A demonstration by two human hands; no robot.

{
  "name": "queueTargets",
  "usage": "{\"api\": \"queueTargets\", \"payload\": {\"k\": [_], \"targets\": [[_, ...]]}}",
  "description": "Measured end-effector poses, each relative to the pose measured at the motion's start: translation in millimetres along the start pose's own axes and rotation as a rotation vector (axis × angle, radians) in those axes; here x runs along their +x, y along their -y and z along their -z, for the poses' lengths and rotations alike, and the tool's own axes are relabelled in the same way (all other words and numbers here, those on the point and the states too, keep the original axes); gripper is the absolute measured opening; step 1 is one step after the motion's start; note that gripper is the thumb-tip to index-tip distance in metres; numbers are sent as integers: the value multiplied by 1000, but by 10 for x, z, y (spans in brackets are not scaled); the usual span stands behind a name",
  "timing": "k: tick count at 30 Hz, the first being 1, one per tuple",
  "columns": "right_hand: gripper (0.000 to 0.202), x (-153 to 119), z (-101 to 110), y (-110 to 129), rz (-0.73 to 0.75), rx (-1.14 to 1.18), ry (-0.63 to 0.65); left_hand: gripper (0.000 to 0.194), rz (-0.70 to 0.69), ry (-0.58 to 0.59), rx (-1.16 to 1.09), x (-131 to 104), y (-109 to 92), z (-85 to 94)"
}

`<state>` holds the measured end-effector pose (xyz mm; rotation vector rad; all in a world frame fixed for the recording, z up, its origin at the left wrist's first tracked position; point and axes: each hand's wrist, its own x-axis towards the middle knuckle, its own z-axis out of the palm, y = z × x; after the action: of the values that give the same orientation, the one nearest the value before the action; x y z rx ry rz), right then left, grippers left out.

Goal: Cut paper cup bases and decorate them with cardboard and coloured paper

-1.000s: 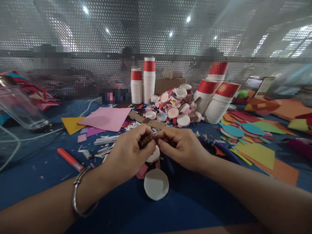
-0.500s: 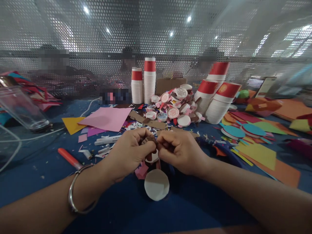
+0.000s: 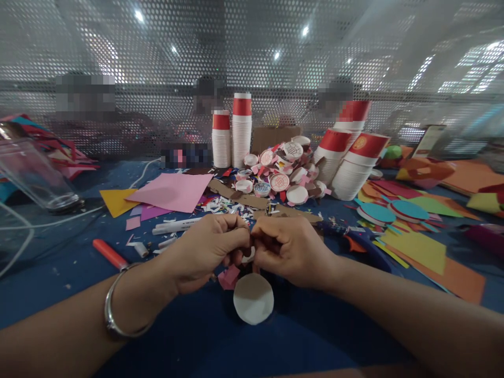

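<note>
My left hand [image 3: 220, 244] and my right hand [image 3: 285, 249] meet at the middle, fingertips pinched close together. Whatever they pinch is hidden between the fingers. Just below them lies a pale round disc [image 3: 253, 298] on the blue table [image 3: 220, 336]. Pink paper pieces [image 3: 228, 277] sit beside the disc, under my left hand. Part of another small white round piece [image 3: 248, 256] shows beneath the fingertips.
Behind the hands rises a heap of small decorated discs [image 3: 279, 181], between stacks of paper cups [image 3: 242, 131] [image 3: 356, 165]. A red marker [image 3: 110, 254] and clear bottle [image 3: 39, 170] are left; coloured papers [image 3: 417, 249] and blue tool [image 3: 366, 244] right.
Both hands have shifted slightly and their fingertips have drawn closer together. The brown piece that showed at my left fingers is now hidden. The pale disc has stayed in place.
</note>
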<state>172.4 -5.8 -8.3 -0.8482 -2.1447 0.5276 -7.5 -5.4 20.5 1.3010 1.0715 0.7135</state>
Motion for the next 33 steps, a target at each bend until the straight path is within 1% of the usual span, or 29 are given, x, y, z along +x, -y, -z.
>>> {"api": "queueTargets", "payload": {"k": [4,8,13,17,21,26,29,33], "targets": [[9,18,26,-27,-13,35,-11,11,-36,-15,-6,16,10,12],[10,28,48,-51,25,2,-23,8,-90,-10,5,34,39,32],[12,26,62,-52,41,-31,-19,4,-177,-33,181,15,47,57],[14,28,61,-53,62,-51,-36,5,-204,-51,239,-3,32,60],[14,20,46,-52,74,-56,-41,8,-195,-60,221,1,22,32],[12,15,33,-27,47,-29,-30,7,-135,-70,160,-1,21,0],[11,12,26,-9,44,-19,1,7,-97,-45,166,1,33,17],[13,-5,2,2,92,-39,11,8,-44,13,187,13,39,52]]}}
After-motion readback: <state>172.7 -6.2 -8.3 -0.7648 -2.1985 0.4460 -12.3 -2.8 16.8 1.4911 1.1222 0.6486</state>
